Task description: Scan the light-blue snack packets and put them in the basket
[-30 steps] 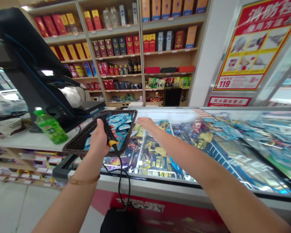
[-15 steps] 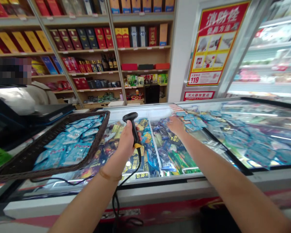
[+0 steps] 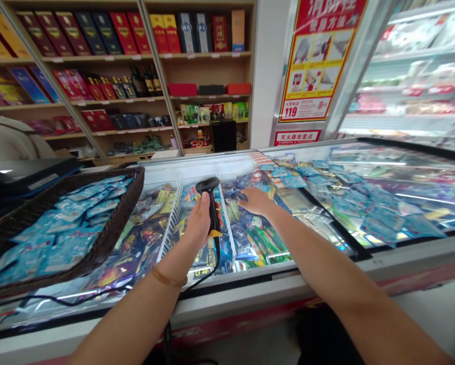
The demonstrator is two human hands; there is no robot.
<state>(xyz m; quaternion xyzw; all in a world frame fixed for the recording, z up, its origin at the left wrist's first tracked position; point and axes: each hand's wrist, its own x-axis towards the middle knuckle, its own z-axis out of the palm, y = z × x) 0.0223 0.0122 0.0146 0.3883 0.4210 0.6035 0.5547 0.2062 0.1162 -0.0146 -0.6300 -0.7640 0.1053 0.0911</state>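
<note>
My left hand (image 3: 201, 220) is closed round the handle of a black barcode scanner (image 3: 212, 208), whose head points up and away over the chest freezer (image 3: 212, 161). A black cord runs down from its yellow-ended grip. Over the middle compartment, my right hand (image 3: 256, 200) has its fingers bent downward among dark frozen-food packs (image 3: 233, 215). What those fingers hold, if anything, I cannot make out. Green packs (image 3: 265, 238) lie just below that hand. A white wire divider (image 3: 227, 228) stands between the two hands.
At left, a brown woven basket (image 3: 109, 223) full of blue packets (image 3: 71, 223) sits on the freezer. More blue packets (image 3: 379, 203) lie on the glass at right. Bottle shelves (image 3: 109, 58) stand behind; part of a person (image 3: 12, 137) shows at far left.
The view has swung to the right and down. My right hand has moved left and closer to the scanner, over the dark packs. My left hand still holds the scanner.
</note>
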